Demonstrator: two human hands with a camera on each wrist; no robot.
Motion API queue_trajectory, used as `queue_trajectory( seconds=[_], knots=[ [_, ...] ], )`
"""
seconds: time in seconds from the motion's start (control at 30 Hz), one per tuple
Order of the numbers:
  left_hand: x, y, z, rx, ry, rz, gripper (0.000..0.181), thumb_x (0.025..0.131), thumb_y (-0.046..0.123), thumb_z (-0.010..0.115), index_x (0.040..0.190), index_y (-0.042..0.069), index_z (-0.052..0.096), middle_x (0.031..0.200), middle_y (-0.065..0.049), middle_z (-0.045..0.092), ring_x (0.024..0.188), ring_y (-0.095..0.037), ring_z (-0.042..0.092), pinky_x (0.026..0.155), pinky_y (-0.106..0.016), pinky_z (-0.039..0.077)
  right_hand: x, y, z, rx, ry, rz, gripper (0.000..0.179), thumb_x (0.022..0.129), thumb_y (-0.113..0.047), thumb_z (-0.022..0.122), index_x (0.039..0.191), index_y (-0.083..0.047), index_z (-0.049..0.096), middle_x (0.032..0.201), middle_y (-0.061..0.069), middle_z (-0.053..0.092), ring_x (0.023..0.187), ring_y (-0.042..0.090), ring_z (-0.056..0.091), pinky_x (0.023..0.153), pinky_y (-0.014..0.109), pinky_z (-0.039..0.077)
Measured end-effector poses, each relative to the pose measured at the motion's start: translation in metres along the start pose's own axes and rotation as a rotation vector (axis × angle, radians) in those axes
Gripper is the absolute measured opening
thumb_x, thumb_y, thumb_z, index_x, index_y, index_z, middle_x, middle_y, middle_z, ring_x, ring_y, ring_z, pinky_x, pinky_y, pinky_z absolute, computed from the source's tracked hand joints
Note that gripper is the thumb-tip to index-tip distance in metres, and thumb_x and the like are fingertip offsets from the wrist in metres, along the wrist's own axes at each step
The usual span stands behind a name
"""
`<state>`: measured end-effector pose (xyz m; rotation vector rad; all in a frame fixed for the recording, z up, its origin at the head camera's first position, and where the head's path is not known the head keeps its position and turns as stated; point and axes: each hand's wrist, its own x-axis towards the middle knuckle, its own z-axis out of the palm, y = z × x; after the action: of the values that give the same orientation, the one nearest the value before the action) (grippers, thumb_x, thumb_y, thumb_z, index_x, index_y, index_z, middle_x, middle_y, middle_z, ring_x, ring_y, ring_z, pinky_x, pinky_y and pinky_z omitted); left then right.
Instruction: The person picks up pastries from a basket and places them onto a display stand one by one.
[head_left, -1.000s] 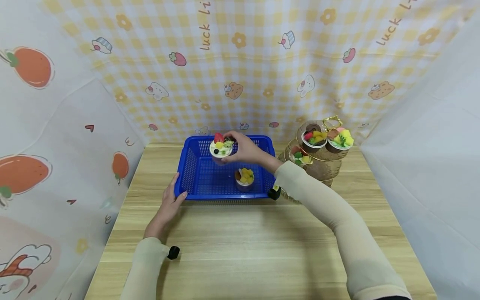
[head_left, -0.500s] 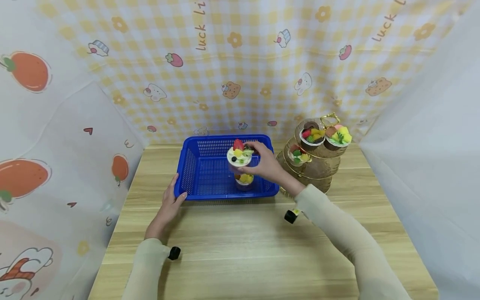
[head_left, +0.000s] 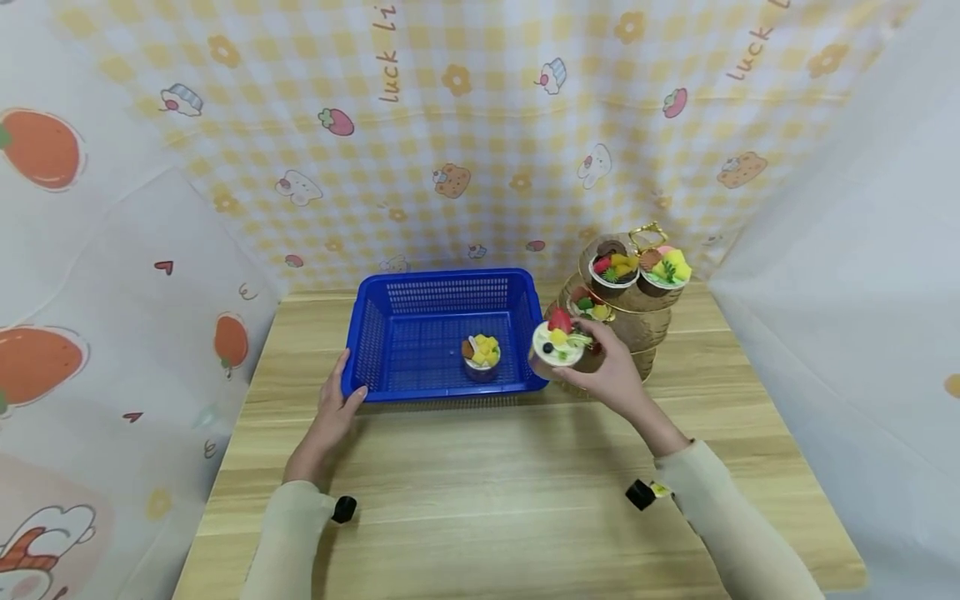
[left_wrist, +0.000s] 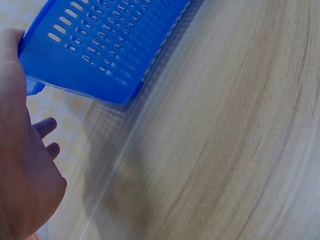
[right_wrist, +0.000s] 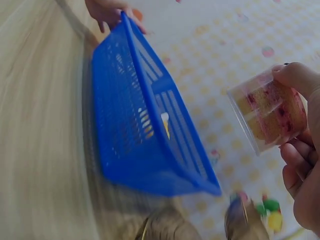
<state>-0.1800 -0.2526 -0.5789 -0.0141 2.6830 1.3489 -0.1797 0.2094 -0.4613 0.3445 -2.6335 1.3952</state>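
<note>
My right hand [head_left: 611, 375] grips a cake cup [head_left: 551, 358] between thumb and fingers, just off the right end of a blue plastic basket [head_left: 435, 394]. Cream, a strawberry and other fruit pieces top this cup; through its clear wall, the right wrist view shows yellow and red cake layers [right_wrist: 272, 112]. At the basket's front left corner, my left hand [head_left: 333, 408] holds on, thumb at the front rim and fingers along the left side. Another cake cup [head_left: 482, 354], topped with yellow fruit cubes, stands inside the basket toward its front right.
A tiered stand [head_left: 641, 329] with gold trim is to the right of the basket. Its top tier carries a chocolate-topped cup [head_left: 615, 271] and a yellow-fruit cup [head_left: 665, 271]; a third cup [head_left: 587, 305] sits lower. Checked cloth [head_left: 480, 125] hangs behind the wooden table [head_left: 480, 500].
My right hand has carried the cake cup from above the basket rightward and nearer, past its right rim. The left hand keeps its place on the corner.
</note>
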Motion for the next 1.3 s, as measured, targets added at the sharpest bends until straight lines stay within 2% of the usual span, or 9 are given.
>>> queue_trajectory(
  seconds=[0.2,0.3,0.47,0.6,0.77,0.93,1.3],
  knots=[
    [0.000,-0.001,0.001,-0.002,-0.003,0.003,0.073,0.104,0.046,0.041,0.154,0.047,-0.012,0.168,-0.016,-0.006,0.151,-0.050,-0.003,0.110,-0.080,0.008,-0.030,0.016,-0.019,0.009,0.117,0.127,0.074,0.076,-0.023,0.086,0.140,-0.008,0.051,0.130,0.012,0.057,0.104,0.014,0.047,0.079,0.019,0.038],
    [0.000,-0.002,0.001,-0.002,0.000,0.011,0.074,0.104,0.044,0.041,0.155,0.045,-0.012,0.168,-0.017,-0.005,0.151,-0.050,-0.003,0.110,-0.079,0.007,-0.040,0.021,-0.029,-0.010,0.179,0.217,0.075,0.077,-0.026,0.085,0.140,-0.004,0.051,0.119,0.012,0.059,0.093,0.016,0.046,0.072,0.018,0.038],
    [0.000,-0.003,0.000,-0.014,0.002,0.011,0.073,0.104,0.042,0.041,0.155,0.046,-0.011,0.168,-0.017,-0.005,0.151,-0.050,-0.003,0.111,-0.079,0.007,-0.042,0.029,-0.043,-0.025,0.318,0.335,0.065,0.077,-0.030,0.085,0.130,-0.004,0.057,0.096,0.003,0.053,0.083,0.013,0.044,0.066,0.020,0.036],
    [-0.001,-0.002,0.000,-0.016,0.005,0.012,0.074,0.104,0.040,0.042,0.156,0.045,-0.011,0.167,-0.018,-0.005,0.151,-0.050,-0.003,0.111,-0.079,0.007,-0.038,0.033,-0.049,-0.046,0.415,0.386,0.066,0.074,-0.032,0.086,0.127,-0.004,0.060,0.092,-0.001,0.052,0.083,0.010,0.044,0.067,0.021,0.035],
    [-0.001,-0.001,0.001,-0.011,0.004,0.019,0.075,0.104,0.039,0.043,0.157,0.041,-0.010,0.167,-0.019,-0.004,0.150,-0.050,-0.002,0.111,-0.079,0.007,-0.028,0.038,-0.053,-0.101,0.494,0.393,0.073,0.073,-0.035,0.087,0.131,0.000,0.060,0.095,0.006,0.057,0.082,0.010,0.045,0.070,0.022,0.036],
    [-0.001,-0.002,0.001,-0.013,0.004,0.024,0.076,0.103,0.036,0.043,0.158,0.038,-0.009,0.167,-0.020,-0.003,0.150,-0.051,-0.002,0.111,-0.078,0.007,-0.018,0.047,-0.049,-0.131,0.547,0.366,0.073,0.072,-0.035,0.087,0.130,0.002,0.060,0.100,0.014,0.060,0.084,0.017,0.046,0.074,0.025,0.034],
    [0.000,-0.002,0.001,-0.031,0.012,0.033,0.075,0.103,0.038,0.044,0.158,0.040,-0.008,0.167,-0.018,-0.003,0.150,-0.050,-0.001,0.111,-0.079,0.007,0.006,0.062,-0.042,-0.189,0.597,0.273,0.069,0.071,-0.034,0.088,0.126,0.000,0.062,0.106,0.021,0.064,0.097,0.031,0.048,0.082,0.034,0.029]
  ],
)
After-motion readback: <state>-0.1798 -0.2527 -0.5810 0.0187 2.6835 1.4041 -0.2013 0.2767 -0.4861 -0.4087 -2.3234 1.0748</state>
